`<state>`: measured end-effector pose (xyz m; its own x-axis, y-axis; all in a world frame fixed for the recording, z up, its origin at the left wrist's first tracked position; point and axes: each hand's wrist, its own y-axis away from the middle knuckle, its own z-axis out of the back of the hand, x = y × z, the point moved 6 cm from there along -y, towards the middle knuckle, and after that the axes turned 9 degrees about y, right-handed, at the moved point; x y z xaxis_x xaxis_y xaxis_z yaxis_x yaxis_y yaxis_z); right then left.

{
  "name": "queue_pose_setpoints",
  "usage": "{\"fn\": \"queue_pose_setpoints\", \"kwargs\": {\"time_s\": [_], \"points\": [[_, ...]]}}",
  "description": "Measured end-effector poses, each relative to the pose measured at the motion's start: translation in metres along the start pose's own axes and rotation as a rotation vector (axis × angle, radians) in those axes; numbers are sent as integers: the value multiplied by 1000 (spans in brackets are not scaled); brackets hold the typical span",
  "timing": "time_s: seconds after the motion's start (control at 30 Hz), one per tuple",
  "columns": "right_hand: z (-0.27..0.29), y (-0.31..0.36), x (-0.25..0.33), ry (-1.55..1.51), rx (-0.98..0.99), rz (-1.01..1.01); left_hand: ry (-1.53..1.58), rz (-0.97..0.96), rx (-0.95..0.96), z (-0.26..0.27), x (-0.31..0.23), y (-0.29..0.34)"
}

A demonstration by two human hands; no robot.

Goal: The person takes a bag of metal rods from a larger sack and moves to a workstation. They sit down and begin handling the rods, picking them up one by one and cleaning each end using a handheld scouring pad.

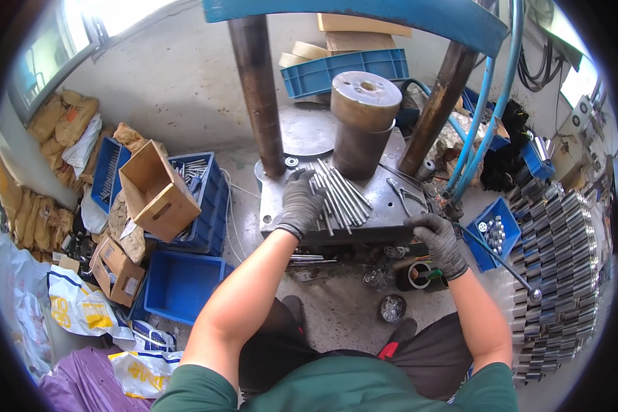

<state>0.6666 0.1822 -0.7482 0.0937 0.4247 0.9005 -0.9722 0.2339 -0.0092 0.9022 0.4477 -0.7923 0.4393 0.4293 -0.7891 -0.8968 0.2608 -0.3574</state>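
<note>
My left hand (302,207), in a grey glove, reaches over the steel plate (271,214) of a press, at the left side of a pile of thin metal rods (342,199). Its fingers stretch forward with the thumb apart, close to a small ring (292,162). At the plate's front right corner is my right hand (441,246), also gloved, its fingers curled in; whatever they hold, if anything, is hidden. Pliers (404,196) with open handles lie just beyond it. A thick steel cylinder (365,123) stands behind the rods.
Steel columns (257,96) and blue hoses (491,117) frame the plate. A ball-ended lever (511,271) juts out at right, near a blue bin (494,233) and stacked metal tubes (559,275). Left are a wooden box (159,192) and a blue crate (185,285). Floor pots (393,309) hold small parts.
</note>
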Motion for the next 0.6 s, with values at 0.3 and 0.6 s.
{"fn": "queue_pose_setpoints", "kwargs": {"time_s": [0.3,0.6], "points": [[25,-11,1,-54,-18,-80,84,112,131,35,23,1],[15,5,-3,56,479,-131,-136,-52,66,48,24,-12]]}}
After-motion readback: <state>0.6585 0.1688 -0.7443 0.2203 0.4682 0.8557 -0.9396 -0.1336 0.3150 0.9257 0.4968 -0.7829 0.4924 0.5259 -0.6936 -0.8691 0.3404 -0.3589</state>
